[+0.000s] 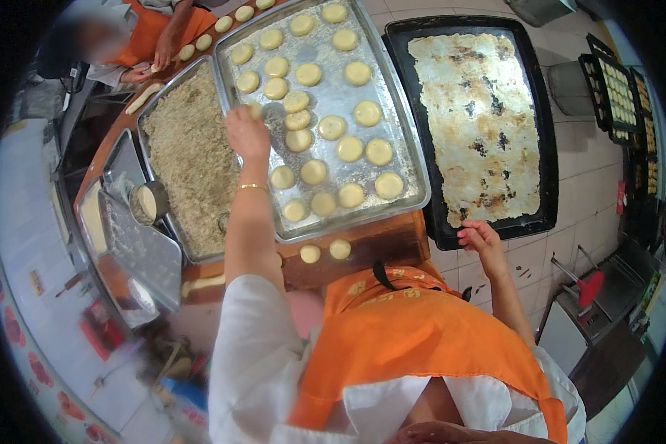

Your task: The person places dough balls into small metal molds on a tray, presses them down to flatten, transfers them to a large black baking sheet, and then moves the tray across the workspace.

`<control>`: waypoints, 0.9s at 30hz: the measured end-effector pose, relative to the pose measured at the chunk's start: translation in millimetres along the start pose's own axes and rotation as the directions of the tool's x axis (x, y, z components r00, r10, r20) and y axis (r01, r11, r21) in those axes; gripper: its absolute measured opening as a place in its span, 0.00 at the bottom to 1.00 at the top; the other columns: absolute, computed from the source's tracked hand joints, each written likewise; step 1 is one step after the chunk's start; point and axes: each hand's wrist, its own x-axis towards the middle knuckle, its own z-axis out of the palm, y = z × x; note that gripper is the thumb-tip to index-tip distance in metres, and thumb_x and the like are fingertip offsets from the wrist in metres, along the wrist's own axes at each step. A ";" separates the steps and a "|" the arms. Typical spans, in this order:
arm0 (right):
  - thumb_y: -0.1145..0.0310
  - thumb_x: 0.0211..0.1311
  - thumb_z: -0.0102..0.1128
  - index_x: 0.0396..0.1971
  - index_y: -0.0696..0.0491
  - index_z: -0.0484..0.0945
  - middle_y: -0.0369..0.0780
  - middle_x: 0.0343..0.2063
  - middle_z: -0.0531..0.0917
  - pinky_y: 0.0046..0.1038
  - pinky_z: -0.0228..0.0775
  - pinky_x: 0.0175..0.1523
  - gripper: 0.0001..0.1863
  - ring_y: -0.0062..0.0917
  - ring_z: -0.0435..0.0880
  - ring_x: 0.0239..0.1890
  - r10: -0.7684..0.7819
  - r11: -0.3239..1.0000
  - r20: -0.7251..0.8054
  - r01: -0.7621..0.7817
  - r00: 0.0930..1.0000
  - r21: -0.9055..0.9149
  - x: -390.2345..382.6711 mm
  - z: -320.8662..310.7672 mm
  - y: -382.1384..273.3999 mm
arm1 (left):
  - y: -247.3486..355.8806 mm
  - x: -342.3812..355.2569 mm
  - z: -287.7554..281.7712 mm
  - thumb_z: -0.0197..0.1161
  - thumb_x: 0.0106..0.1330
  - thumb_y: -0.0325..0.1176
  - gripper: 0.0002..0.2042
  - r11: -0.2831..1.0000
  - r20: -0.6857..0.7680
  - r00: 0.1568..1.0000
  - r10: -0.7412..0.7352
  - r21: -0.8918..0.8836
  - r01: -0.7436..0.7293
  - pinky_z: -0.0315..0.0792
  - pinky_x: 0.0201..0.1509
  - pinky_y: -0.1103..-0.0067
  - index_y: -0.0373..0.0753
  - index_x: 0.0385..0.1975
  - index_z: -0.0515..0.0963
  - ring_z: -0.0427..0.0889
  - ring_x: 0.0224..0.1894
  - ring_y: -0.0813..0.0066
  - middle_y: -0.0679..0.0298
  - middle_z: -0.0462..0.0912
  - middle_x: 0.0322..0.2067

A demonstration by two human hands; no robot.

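Observation:
My left hand (248,135) reaches over the left rim of a large metal tray (270,214). Its fingers are closed on a pale dough round (255,111), partly hidden by them. Several flattened dough rounds (331,127) lie spread on this floured tray; a few near its middle touch each other. My right hand (484,243) is beside the near left corner of a black baking tray (544,177). The fingers are loosely bent and partly apart, with nothing visible in them. A pale, brown-spotted sheet (488,111) covers the black tray's bottom.
Left of my arm, a tray of crumbly filling (189,144) holds a metal cup (148,201). Two dough rounds (324,251) sit on the wooden table edge. Across the table, another person's hand (137,75) works with dough. Racked trays (620,92) stand far right.

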 end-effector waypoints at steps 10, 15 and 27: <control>0.65 0.75 0.54 0.54 0.53 0.77 0.36 0.40 0.86 0.22 0.74 0.42 0.13 0.18 0.84 0.37 0.043 0.999 0.072 -0.042 0.996 -0.006 17.6 21.5 7.8 | 34.7 -19.3 17.0 0.64 0.66 0.43 0.18 0.963 0.138 0.980 -0.142 -0.212 0.169 0.74 0.54 0.62 0.33 0.44 0.83 0.81 0.45 0.51 0.48 0.83 0.39; 0.66 0.75 0.54 0.53 0.54 0.77 0.36 0.39 0.86 0.22 0.74 0.41 0.13 0.17 0.84 0.37 0.045 0.999 0.049 -0.044 0.998 -0.014 12.8 20.9 15.4 | 72.1 11.7 28.2 0.69 0.60 0.46 0.21 0.948 0.314 0.900 -0.301 -0.007 0.319 0.74 0.53 0.62 0.34 0.43 0.80 0.81 0.46 0.51 0.50 0.83 0.42; 0.66 0.76 0.54 0.53 0.53 0.77 0.36 0.40 0.86 0.22 0.74 0.42 0.12 0.18 0.84 0.37 0.034 0.998 0.002 -0.034 0.999 0.044 8.1 15.6 25.0 | 122.4 -19.7 6.8 0.67 0.52 0.25 0.19 0.884 0.037 0.946 0.322 -0.369 -0.287 0.70 0.56 0.61 0.37 0.46 0.78 0.77 0.49 0.50 0.54 0.80 0.43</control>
